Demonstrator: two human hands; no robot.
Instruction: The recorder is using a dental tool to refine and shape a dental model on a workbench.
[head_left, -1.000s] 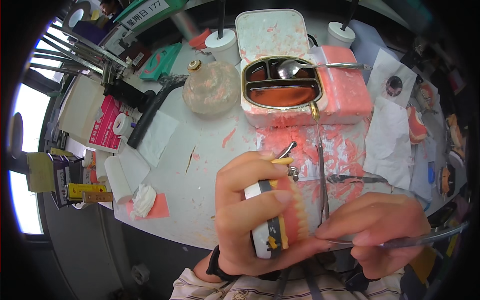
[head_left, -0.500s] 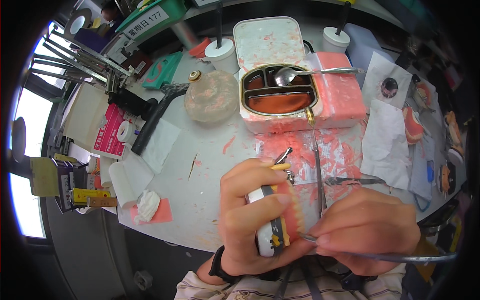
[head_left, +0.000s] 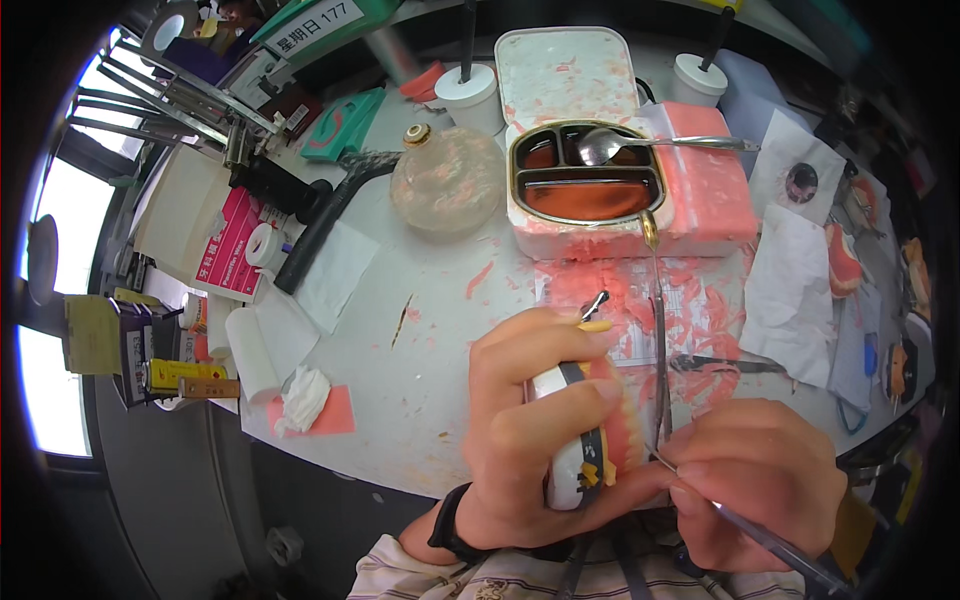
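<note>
My left hand (head_left: pixel 530 420), closed around a dental model (head_left: pixel 566 482), holds it on its side above the bench's near edge. The model has a white base, a dark band, pink gum wax (head_left: pixel 618 425) and a row of pale teeth along its right side. A small metal part (head_left: pixel 597 303) sticks out beyond the fingers. In a pinch, my right hand (head_left: pixel 760 475) grips a thin metal wax carver (head_left: pixel 765 540). Its handle slants down to the right, and its fine tip lies close to the teeth; whether it touches is unclear.
A wax pot (head_left: pixel 655 185) of red-brown liquid carries a spoon (head_left: pixel 605 147) across its top. Another metal wax tool (head_left: pixel 660 340) leans from its rim. A knife (head_left: pixel 725 364) lies among pink shavings. Left stand a round container (head_left: pixel 445 185) and a black-handled torch (head_left: pixel 310 245).
The carver's tip has moved from the pink wax towards the teeth's outer edge, and its handle has swung from level to slanting down right. The whole view has shifted slightly.
</note>
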